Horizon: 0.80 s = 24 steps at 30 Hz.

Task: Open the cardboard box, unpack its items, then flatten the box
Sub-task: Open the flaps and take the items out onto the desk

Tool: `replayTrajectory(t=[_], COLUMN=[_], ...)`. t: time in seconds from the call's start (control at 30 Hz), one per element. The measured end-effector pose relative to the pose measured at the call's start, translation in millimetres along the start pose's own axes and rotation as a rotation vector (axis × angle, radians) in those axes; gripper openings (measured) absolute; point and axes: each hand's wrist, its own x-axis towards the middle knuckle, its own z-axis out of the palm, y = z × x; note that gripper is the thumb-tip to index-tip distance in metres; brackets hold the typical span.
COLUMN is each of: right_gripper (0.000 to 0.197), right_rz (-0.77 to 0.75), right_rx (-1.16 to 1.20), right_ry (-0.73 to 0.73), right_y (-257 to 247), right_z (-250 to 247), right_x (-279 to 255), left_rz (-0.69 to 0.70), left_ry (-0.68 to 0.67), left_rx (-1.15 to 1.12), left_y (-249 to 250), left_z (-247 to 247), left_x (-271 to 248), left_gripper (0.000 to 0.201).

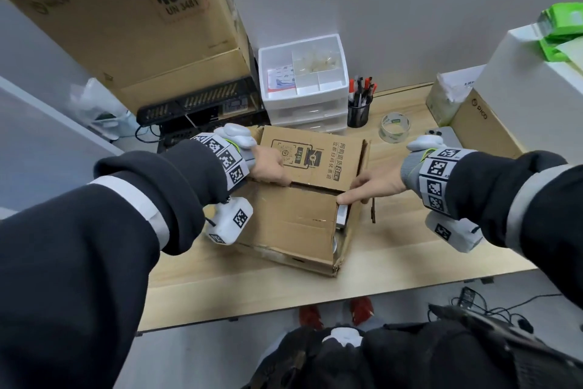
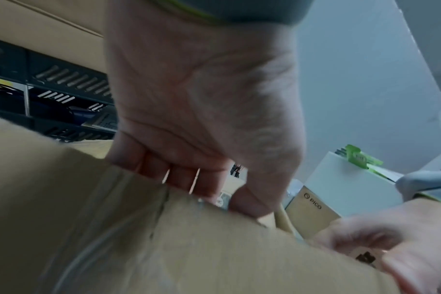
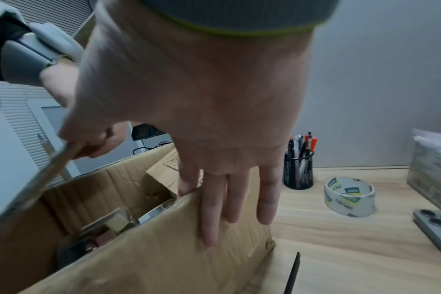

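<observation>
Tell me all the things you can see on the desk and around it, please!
cardboard box: one, brown, middle of desk, flaps partly open
tape roll: one, clear, right of the box
pen cup: one, black mesh, behind the box
drawer unit: one, white, against the wall
phone: one, grey, by the tape
big carton: one, brown, back left
left hand: grips a box flap
right hand: fingers straight, pressing a flap

Dark sleeves — grey bands, tag-printed wrist cuffs
</observation>
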Motion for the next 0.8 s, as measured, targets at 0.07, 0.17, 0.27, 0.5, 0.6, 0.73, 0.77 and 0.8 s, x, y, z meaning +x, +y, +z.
replayTrajectory(t=[0.07,0.17,0.27,0.5,0.6,0.73,0.77,0.8], right_gripper=[0.057,0.047,0.036,0.032,0.029,0.026,0.029,0.03], right_rz=[-0.011,0.003,0.027,0.088,0.091,0.124,0.133,0.135], right_rx=[0.155,0.052,-0.155,-0.149,-0.096,-0.03,-0.033,-0.034], right_ry=[-0.037,0.019,0.088,0.149,0.132,0.009,-0.019,-0.041], right_y=[4.9,14.9,25.3,45.2,50.4,43.3,38.6,34.5], right_z=[-5.1,-10.3,-18.3,-29.6,-31.8,-32.9,-35.2,-37.2], right_x=[-0.7,8.1,19.6,34.3,39.7,38.0,37.2,37.2], left_rz=[-0.025,-0.062,-0.058,0.042,0.045,0.038,0.045,0.054], left_ry=[-0.154,-0.419,-0.496,-0.478,-0.472,-0.581,-0.593,-0.594], left_rx=[-0.028,-0.012,0.046,-0.015,-0.13,-0.2,-0.183,-0.179], left_y=[-3.0,-9.1,-11.5,3.4,5.6,3.5,1.8,0.8], left_z=[-6.5,-5.9,2.3,23.5,25.1,13.0,8.6,4.9], left_x=[-3.0,-5.6,-5.7,4.7,4.9,-6.3,-8.4,-10.5], left_gripper=[0.023,0.035,0.052,0.04,0.031,0.049,0.049,0.049])
